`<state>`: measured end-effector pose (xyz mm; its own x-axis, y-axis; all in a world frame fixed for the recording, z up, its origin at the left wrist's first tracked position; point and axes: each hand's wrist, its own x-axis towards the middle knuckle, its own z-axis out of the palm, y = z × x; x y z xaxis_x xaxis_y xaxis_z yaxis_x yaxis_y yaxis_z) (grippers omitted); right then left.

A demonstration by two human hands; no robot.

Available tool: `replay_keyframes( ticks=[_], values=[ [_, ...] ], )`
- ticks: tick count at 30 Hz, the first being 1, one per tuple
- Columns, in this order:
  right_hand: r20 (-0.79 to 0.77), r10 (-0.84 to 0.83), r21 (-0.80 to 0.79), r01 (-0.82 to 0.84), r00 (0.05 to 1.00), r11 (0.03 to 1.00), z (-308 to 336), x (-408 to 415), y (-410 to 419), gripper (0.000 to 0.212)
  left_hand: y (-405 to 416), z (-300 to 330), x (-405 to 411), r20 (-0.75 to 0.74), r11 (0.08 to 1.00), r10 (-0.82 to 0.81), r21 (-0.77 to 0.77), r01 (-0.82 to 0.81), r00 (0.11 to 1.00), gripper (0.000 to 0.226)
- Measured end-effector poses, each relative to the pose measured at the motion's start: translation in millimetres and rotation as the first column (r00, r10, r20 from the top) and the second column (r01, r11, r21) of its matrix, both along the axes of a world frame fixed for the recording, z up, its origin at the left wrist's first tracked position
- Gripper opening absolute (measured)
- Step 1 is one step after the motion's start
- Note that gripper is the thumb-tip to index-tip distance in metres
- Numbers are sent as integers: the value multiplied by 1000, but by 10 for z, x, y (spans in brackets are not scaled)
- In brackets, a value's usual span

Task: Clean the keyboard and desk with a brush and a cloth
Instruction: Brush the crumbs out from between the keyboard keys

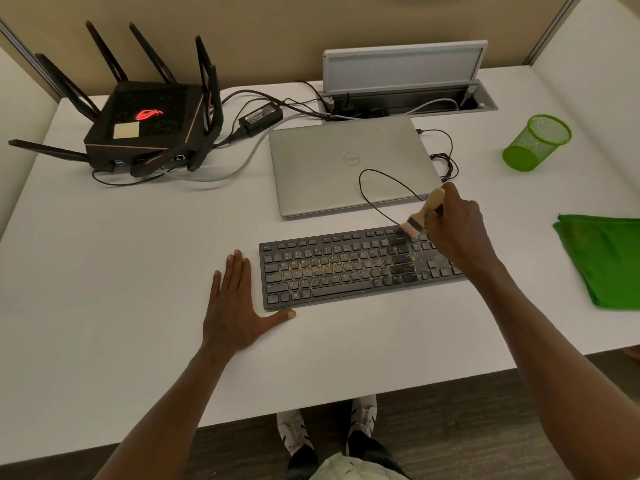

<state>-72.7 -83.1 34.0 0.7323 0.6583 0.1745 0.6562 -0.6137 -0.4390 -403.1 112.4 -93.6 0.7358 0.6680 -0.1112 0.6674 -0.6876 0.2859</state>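
A black keyboard (346, 268) lies on the white desk (138, 271), with yellow crumbs scattered between its middle keys and near its right side. My right hand (457, 226) grips a small wooden-handled brush (420, 216), whose bristles touch the keyboard's upper right keys. My left hand (239, 299) rests flat on the desk just left of the keyboard, its thumb along the keyboard's front left corner. A folded green cloth (602, 261) lies on the desk at the right edge, apart from both hands.
A closed silver laptop (346, 164) sits right behind the keyboard with a thin black cable looped on it. A black router (145, 126) with antennas, a power adapter (259, 117) and cables fill the back left. A green mesh cup (535, 142) stands back right. An open cable hatch (405, 95) is behind.
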Motion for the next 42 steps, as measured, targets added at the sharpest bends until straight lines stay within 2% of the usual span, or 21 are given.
replay_keyframes(
  ticks=[4, 8, 14, 19, 21, 24, 29, 32, 36, 38, 42],
  values=[
    [-73, -13, 69, 18, 997, 997, -24, -51, 86, 11, -3, 10, -3, -3, 1000, -2, -3, 2, 1000, 144],
    [-26, -102, 60, 104, 994, 993, -10, -81, 80, 16, -7, 9, 2, -1, 1000, -1, 1, 1, 1000, 144],
    [-146, -89, 111, 106, 985, 988, -50, -106, 207, 17, -1, 9, 1, 2, 1000, 0, 0, 0, 1000, 144],
    [-75, -185, 85, 191, 980, 978, -6, -90, 164, 23, -9, 17, -2, -2, 1000, 1, -2, -1, 1000, 144],
    [-69, -174, 117, 181, 982, 976, 22, -145, 213, 20, -3, 12, -3, -2, 1000, 1, 0, -1, 1000, 144],
    [-150, -120, 177, 146, 981, 973, -9, -266, 353, 12, -3, 13, -2, 5, 1000, -1, -1, 1, 1000, 144],
    [-246, -45, 182, 92, 968, 979, -149, -398, 493, 17, 0, 13, -2, 9, 1000, 0, -12, 0, 1000, 145],
    [-223, -77, 179, 119, 972, 977, -188, -367, 430, 17, -1, 8, 0, 6, 1000, 2, -13, -2, 1000, 146],
    [-92, -148, 146, 161, 985, 976, -154, -265, 353, 15, -3, 10, -6, -3, 1000, 4, -12, -4, 1000, 146],
    [-100, -109, 173, 125, 989, 977, -99, -302, 385, 13, -6, 16, -5, -11, 1000, 2, -8, -2, 1000, 146],
    [-195, 127, 248, -76, 973, 966, -37, -547, 568, 9, -6, 18, -2, -4, 1000, 1, -11, -1, 1000, 146]
  ],
)
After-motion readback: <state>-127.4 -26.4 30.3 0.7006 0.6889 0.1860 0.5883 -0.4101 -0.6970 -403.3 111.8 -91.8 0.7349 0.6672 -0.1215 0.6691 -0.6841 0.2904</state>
